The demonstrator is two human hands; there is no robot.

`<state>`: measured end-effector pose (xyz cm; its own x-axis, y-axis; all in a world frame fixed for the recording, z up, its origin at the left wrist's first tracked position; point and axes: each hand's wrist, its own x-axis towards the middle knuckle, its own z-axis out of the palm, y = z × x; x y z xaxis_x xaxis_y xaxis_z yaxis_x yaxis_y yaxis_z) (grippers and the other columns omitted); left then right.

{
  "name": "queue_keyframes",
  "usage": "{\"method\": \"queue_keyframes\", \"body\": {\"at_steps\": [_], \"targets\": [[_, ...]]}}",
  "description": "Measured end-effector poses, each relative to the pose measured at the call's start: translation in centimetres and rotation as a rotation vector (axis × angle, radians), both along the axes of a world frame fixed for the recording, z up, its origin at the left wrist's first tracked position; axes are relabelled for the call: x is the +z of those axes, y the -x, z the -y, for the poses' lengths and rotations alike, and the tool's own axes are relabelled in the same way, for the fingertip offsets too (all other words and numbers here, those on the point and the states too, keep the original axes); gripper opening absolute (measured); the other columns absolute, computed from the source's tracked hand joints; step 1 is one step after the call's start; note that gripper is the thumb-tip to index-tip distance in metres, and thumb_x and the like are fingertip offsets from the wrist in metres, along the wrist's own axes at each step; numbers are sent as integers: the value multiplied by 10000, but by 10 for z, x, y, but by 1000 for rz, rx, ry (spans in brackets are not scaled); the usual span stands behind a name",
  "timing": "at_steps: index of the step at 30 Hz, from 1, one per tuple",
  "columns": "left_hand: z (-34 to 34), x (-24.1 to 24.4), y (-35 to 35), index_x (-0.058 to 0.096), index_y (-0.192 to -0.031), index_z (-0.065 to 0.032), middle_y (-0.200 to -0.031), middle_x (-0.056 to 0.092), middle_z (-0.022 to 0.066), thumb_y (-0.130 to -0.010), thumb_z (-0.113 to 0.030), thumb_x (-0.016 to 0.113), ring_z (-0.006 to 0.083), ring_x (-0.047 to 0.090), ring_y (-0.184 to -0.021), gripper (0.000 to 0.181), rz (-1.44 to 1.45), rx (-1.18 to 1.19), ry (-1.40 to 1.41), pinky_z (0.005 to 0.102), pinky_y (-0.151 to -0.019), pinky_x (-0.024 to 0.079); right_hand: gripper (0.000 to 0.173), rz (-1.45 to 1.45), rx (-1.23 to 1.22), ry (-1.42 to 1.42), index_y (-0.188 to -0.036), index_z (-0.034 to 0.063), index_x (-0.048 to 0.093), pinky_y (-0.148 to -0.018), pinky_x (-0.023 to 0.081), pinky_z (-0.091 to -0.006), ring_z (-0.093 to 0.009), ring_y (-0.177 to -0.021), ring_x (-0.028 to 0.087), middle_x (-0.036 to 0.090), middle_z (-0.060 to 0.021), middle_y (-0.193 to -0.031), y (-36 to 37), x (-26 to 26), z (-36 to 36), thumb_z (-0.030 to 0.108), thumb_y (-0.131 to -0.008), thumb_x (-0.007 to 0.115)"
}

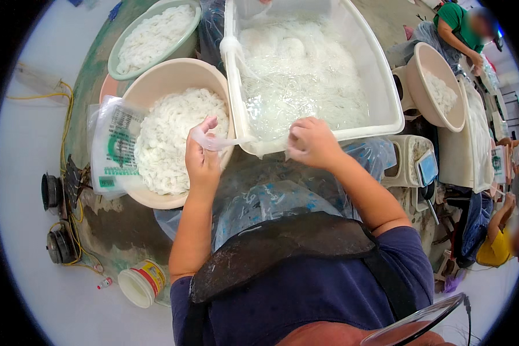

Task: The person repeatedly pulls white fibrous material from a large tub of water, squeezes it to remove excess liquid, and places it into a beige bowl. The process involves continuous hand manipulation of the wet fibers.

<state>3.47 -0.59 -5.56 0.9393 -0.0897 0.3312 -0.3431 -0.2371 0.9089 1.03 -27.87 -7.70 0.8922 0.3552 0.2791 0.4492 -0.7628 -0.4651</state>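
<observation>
My left hand [204, 151] is raised over the right side of a beige basin [179, 65] that holds coiled white strands. A pale, wet strand bundle [218, 142] is looped about its fingers and stretches right to the near corner of a white plastic tub [372, 47]. My right hand [309, 142] is curled at the tub's near rim, its fingertips pinching a bit of the translucent white stuff. Inside the tub, fine white strands [302, 73] lie in water. More of them hang over the left rim, and a wet piece lies on the near rim.
A green basin [119, 47] of white strands stands at upper left. Printed plastic bags [112, 147] overlap the beige basin's left edge. At right are a stool [404, 160], another beige basin [419, 86] and two co-workers. A bucket [140, 283] stands lower left, near cables.
</observation>
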Motion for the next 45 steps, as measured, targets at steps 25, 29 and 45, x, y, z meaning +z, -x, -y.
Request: {"method": "queue_keyframes", "body": {"at_steps": [25, 29, 45], "targets": [[38, 46, 25, 542, -1306, -73, -1344, 516, 88, -822, -242, 645, 343, 393, -1331, 523, 454, -105, -595, 597, -1103, 153, 198, -403, 57, -815, -779, 34, 640, -582, 381, -254, -91, -651, 456, 512, -24, -756, 5, 89, -53, 209, -780, 732], [38, 51, 29, 563, -1288, -86, -1349, 517, 77, -803, -208, 649, 333, 391, -1337, 508, 507, -97, -642, 596, -1106, 151, 199, -368, 96, -799, -781, 41, 641, -575, 383, -255, -103, -641, 464, 506, -30, -743, 9, 86, -50, 215, -768, 737], [34, 48, 29, 585, -1238, -74, -1288, 558, 91, -807, -176, 658, 334, 450, -1291, 449, 505, -38, -649, 576, -1100, 195, 113, -513, 211, -1009, -799, 34, 657, -605, 424, -224, -83, -678, 540, 592, -10, -780, 7, 72, -36, 120, -782, 727]]}}
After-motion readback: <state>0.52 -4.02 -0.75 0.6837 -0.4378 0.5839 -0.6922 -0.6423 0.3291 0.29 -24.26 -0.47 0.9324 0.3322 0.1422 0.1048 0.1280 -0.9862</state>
